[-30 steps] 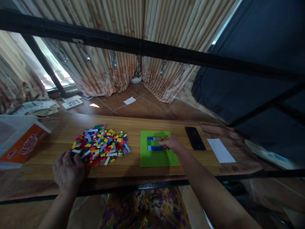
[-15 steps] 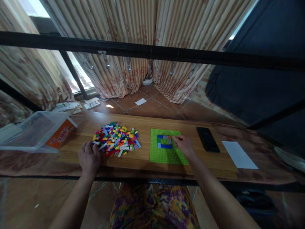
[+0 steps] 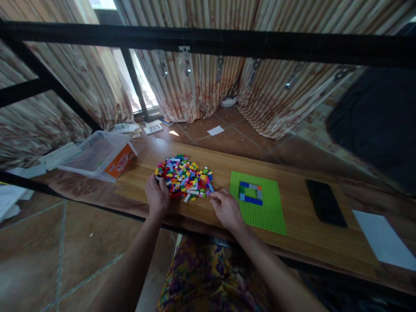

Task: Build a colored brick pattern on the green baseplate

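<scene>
Left hand [image 3: 158, 195]: set at the near left edge of the brick pile, fingertips against its outer pieces; whether the fingers are clamped on a brick cannot be told.

Right hand [image 3: 227, 210]: fingers curled, thumb and forefinger close to each other at the pile's near right edge, beside a pale blue brick [image 3: 211, 187]; whether they meet or grip a piece cannot be told.

Brick pile [image 3: 183, 175]: loose, many-coloured; between the two hands and just beyond them.

Baseplate [image 3: 268, 216]: green, studded, flat; just to the right of the right hand.

Brick outline [image 3: 255, 201]: rectangular ring in blue, green, grey and light blue, one orange piece at its far right corner; on the baseplate, to the right of and beyond the right hand.

Phone [image 3: 326, 203]: black, lying flat; well to the right of the right hand, past the baseplate.

White sheet [image 3: 385, 238]: farther right of that hand.

Plastic box [image 3: 94, 154]: clear, orange label [image 3: 121, 160]; left of and beyond the left hand.

Wooden board [image 3: 312, 242]: beneath pile, baseplate and phone.
</scene>
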A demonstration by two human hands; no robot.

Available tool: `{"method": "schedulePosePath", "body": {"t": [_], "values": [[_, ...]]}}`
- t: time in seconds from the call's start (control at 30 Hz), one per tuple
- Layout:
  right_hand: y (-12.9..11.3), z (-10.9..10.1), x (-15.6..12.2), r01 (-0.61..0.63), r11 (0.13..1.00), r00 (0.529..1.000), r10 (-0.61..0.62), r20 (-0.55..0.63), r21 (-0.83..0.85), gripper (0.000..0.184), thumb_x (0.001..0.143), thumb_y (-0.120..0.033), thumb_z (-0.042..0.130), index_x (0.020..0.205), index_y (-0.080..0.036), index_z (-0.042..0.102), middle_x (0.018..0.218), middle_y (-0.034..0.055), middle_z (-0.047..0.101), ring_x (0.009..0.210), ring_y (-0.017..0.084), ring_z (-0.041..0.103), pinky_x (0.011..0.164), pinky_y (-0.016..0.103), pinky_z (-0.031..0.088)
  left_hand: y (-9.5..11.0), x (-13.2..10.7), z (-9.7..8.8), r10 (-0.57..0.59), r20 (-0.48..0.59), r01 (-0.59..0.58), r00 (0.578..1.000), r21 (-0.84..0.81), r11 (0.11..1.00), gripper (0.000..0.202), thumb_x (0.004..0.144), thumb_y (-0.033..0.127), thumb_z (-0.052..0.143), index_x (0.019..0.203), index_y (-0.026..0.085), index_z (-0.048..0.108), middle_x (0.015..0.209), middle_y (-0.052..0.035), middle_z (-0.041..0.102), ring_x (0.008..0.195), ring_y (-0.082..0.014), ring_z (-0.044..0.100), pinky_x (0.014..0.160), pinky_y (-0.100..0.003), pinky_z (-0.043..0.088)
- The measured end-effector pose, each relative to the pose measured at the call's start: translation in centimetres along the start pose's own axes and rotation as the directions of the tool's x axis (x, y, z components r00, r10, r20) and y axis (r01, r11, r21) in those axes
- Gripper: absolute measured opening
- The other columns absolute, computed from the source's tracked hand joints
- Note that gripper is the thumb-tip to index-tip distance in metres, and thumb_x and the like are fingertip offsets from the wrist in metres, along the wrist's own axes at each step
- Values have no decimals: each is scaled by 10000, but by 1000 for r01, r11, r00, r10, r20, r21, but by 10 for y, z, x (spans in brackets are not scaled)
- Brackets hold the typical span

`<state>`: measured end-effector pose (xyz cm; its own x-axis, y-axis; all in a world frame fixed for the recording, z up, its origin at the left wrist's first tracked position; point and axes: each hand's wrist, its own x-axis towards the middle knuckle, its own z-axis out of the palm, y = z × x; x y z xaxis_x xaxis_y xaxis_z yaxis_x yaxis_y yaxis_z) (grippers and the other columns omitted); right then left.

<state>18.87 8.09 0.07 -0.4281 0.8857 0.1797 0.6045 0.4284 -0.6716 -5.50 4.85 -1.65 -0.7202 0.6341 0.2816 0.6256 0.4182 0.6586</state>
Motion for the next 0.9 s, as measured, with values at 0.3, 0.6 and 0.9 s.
{"method": "schedulePosePath", "body": {"t": [0.3, 0.6, 0.9], "values": [[-24, 25, 10, 175, 981, 984, -170, 54, -90, 128, 843, -196, 630, 933, -234, 714, 949, 52, 617, 918, 213, 572, 825, 334, 473, 2, -10, 0, 29, 11, -27, 1000, -162, 986, 456, 949, 351, 359, 1303, 92, 482, 1337, -203, 524, 1292, -278, 460, 1109, -451, 345], [-39, 39, 12, 216, 965, 975, -205, 82, -149, 109, 865, -157, 611, 804, -210, 685, 899, 57, 637, 918, 214, 562, 826, 340, 477, -4, -21, -9, 93, -14, -94, 996, -142, 985, 430, 935, 332, 407, 1305, 125, 481, 1341, -184, 517, 1308, -275, 447, 1104, -463, 357], [49, -65, -42, -83, 994, 953, 101, -285, 74, 131, 894, -281, 580, 885, -223, 697, 889, 30, 702, 822, 175, 658, 770, 298, 501, 29, -50, -18, 388, -78, -395, 918, -125, 910, 460, 883, 299, 565, 1313, 155, 490, 1359, -179, 499, 1290, -281, 466, 1062, -448, 413]]}}
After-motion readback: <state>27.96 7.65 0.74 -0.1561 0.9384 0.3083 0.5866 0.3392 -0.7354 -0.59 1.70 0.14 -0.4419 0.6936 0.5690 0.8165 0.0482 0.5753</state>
